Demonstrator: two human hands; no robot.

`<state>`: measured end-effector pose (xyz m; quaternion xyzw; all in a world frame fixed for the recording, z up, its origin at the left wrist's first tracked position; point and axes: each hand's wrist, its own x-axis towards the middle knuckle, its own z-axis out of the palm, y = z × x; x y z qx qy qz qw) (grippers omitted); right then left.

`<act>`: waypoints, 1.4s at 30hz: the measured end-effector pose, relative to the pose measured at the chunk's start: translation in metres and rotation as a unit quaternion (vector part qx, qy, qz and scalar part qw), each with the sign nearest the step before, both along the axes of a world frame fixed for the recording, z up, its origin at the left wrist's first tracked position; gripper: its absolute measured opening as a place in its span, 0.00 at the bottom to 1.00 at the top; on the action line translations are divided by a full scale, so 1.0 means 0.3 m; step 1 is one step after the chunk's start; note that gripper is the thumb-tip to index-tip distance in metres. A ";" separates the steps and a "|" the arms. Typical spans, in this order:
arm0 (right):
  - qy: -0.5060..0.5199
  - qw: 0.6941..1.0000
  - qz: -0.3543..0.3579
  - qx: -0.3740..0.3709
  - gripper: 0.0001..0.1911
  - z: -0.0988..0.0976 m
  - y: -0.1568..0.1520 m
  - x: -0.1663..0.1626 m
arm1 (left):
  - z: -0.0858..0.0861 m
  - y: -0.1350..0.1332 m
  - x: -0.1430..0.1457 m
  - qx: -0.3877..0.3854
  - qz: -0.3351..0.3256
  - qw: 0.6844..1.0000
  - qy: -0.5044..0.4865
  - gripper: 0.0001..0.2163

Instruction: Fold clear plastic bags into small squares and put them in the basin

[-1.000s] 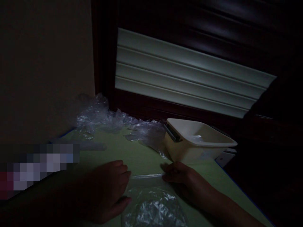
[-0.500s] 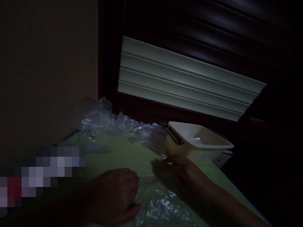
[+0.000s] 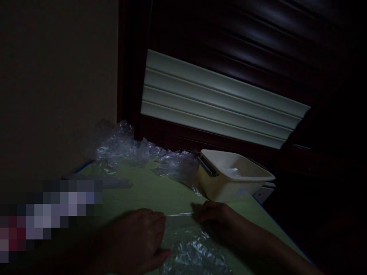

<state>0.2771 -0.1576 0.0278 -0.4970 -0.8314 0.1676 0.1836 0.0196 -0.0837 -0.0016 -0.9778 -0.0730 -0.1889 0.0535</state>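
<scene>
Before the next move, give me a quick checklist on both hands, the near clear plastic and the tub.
1. Left hand at left end of the near clear plastic's far edge: ok.
2. Right hand at that edge's right end: ok.
3. Edge roughly straight between the hands: ok.
4. Plastic smooth below the edge: not ok, creased.
5. Tub upright on the table: ok.
6. Fingertip grip: cannot tell, too dark.
</scene>
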 end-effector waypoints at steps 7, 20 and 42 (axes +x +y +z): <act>0.127 0.973 -0.185 -0.063 0.14 -0.055 0.036 0.074 | 0.020 0.001 0.011 0.020 0.005 1.000 0.008 0.10; 0.262 0.940 -0.217 -0.005 0.08 -0.100 0.020 -0.007 | -0.017 0.018 0.035 -0.130 0.107 0.974 -0.154 0.14; 0.346 0.917 -0.159 -0.116 0.19 -0.100 0.004 -0.009 | -0.036 0.083 0.053 -0.411 0.150 0.887 -0.144 0.09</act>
